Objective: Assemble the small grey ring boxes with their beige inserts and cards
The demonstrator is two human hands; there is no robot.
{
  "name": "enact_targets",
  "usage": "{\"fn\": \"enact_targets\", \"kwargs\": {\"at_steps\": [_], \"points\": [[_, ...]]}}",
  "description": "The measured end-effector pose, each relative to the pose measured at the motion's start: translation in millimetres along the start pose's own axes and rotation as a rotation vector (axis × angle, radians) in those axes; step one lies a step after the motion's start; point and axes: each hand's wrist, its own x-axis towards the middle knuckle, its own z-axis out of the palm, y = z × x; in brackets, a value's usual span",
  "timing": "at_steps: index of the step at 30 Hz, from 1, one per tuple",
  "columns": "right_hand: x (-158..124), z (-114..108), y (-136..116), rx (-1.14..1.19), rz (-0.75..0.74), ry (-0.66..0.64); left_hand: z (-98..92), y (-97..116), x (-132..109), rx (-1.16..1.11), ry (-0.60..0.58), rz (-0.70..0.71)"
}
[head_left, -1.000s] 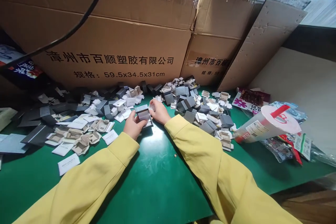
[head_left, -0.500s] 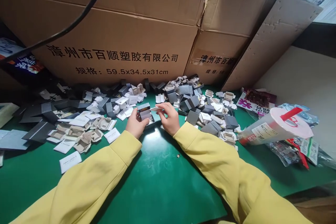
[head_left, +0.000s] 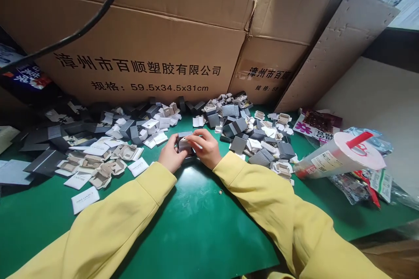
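The left hand (head_left: 172, 154) holds a small dark box (head_left: 185, 134) near the middle of the green table (head_left: 193, 226). The right hand (head_left: 207, 149) bends its fingers close together at the open box (I can't tell what they pinch). More little boxes (head_left: 240, 125) lie in messy piles.

We take this for a workshop, a packing corner by its look: toward the green worktop's (head_left: 196, 235) back edge we see heaps of small grey cardboard boxes (head_left: 238, 144), printed white cards (head_left: 97, 149) among them, before big corrugated cartons (head_left: 147, 35) bearing a plastics company's name. A drink cup (head_left: 338, 157) stands near the right edge.
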Motion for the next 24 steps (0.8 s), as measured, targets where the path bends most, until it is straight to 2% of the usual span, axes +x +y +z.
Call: {"fn": "enact_targets", "kwargs": {"at_steps": [9,15,24], "points": [[-2.5,1.0,5.5,-0.116,0.074,-0.071,-0.9,1.5,-1.4,0.111,-0.019,0.021],[0.5,-0.8,2.3,-0.021,0.215,-0.087,-0.2,-2.1,-0.7,0.053,0.014,-0.002],[3.4,1.6,3.4,0.133,0.438,-0.107,0.1,-2.4,-1.8,0.055,-0.022,0.023]]}}
